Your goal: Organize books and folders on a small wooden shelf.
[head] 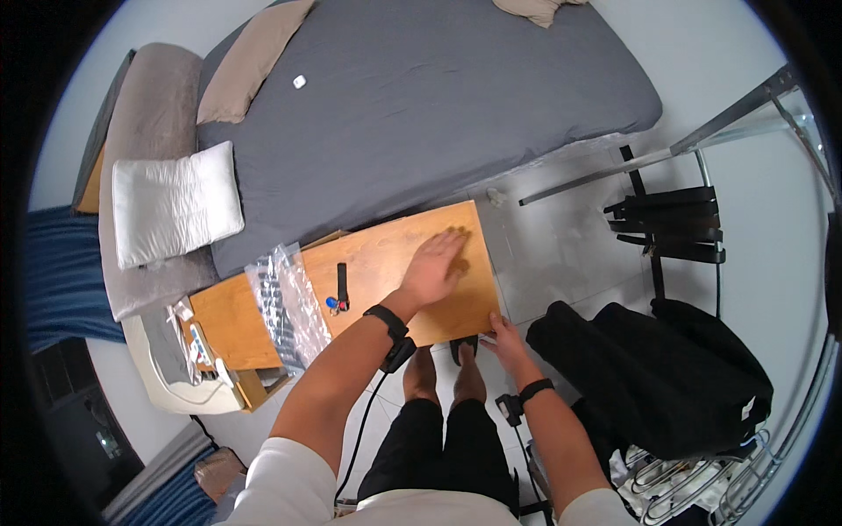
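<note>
A long wooden table (381, 250) with a light brown top stands before me, alongside the bed. My left hand (433, 269) is spread over the table's right part, palm down, and holds nothing; whether the palm fully touches the wood is hard to tell. At the table's near right corner, my right hand (505, 338) grips the edge, with some fingers below the top. Left of my left hand lie a black strap (342, 281) and keys with a blue tag (331, 302). Farther left, a clear plastic bag (289, 306) drapes across the tabletop.
A bed with a grey sheet (421, 98) runs behind the table, with a white pillow (177, 204) and a small white case (300, 81) on it. A power strip (199, 343) lies at the table's left end. Black clothes (651, 375) and a metal rack (691, 483) stand at right.
</note>
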Demonstrator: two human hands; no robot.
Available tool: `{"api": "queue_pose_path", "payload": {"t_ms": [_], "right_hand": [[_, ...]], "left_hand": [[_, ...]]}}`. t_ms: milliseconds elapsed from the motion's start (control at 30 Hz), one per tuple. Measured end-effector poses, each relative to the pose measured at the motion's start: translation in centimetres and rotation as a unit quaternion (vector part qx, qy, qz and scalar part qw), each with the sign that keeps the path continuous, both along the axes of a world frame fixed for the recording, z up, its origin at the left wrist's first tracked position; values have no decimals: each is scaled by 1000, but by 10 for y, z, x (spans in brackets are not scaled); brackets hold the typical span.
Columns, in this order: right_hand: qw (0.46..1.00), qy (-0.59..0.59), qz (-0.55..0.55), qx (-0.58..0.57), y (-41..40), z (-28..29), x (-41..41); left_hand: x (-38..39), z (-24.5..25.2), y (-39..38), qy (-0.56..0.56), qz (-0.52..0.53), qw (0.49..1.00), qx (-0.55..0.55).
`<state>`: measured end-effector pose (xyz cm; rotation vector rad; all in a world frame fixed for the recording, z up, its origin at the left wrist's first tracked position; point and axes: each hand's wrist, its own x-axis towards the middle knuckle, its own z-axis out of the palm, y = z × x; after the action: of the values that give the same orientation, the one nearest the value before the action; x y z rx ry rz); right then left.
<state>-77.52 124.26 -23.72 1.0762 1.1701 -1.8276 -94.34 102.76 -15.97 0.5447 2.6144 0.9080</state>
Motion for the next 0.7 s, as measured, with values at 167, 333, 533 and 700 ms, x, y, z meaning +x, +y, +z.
{"api": "queue_pose_path", "payload": {"t_ms": [167,333,533,700], "right_hand": [[998,-12,-59,-31,-17,17,-5],[991,-22,-123,-36,-32,13,4],[982,-26,-178,-64,-52,16,2],[986,-47,-160,-32,-55,20,-6]], "left_hand": [[-42,-43,42,109,-243,962,-59],[-74,-47,76,19,-387,896,-215],[-91,-55,70,15,-405,890,-210],[-97,-47,70,24,-445,863,-236]]}}
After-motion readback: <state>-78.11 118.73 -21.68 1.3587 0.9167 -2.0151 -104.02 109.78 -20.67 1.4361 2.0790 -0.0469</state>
